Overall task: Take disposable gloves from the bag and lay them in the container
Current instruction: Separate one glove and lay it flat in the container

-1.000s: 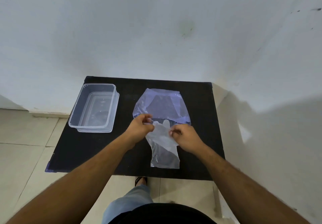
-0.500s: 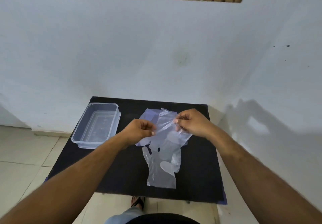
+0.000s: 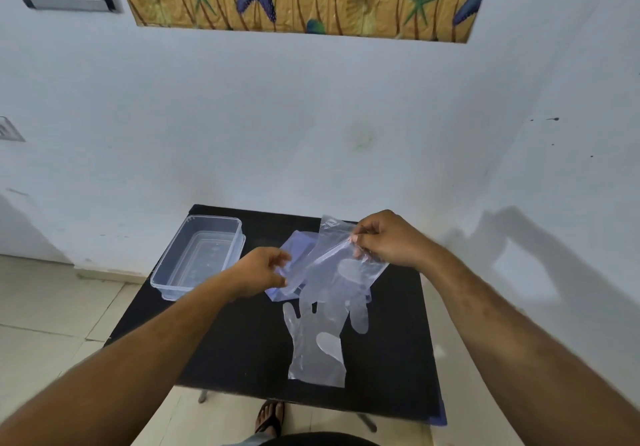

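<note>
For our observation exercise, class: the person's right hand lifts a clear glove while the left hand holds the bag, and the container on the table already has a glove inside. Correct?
Not quite. The head view shows the container empty. The right hand does lift a clear glove, and the left hand holds the bag.

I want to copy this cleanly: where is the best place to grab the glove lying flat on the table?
Pinch the flat glove at its straight cuff edge nearest the person, coming from the near side. Its fingers point toward the bag and lie under the glove hanging from the right hand.
</note>
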